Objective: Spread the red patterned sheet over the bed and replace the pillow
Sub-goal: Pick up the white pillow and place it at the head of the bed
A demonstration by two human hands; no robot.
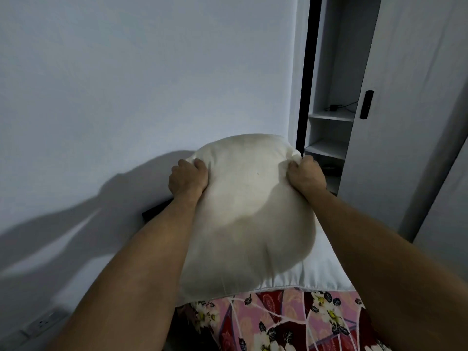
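Note:
A plump white pillow is held out in front of me, above the head end of the bed. My left hand grips its far left corner, and my right hand grips its far right corner, both with fingers curled into the fabric. Under the pillow's near edge lies the red patterned sheet with white flowers, covering the bed at the bottom of the view. A strip of white mattress shows between the pillow and the sheet on the right.
A pale wall rises directly behind the bed. An open wardrobe with white shelves and a sliding door stands at the right. A wall socket sits low at the left. A dark object lies by the wall.

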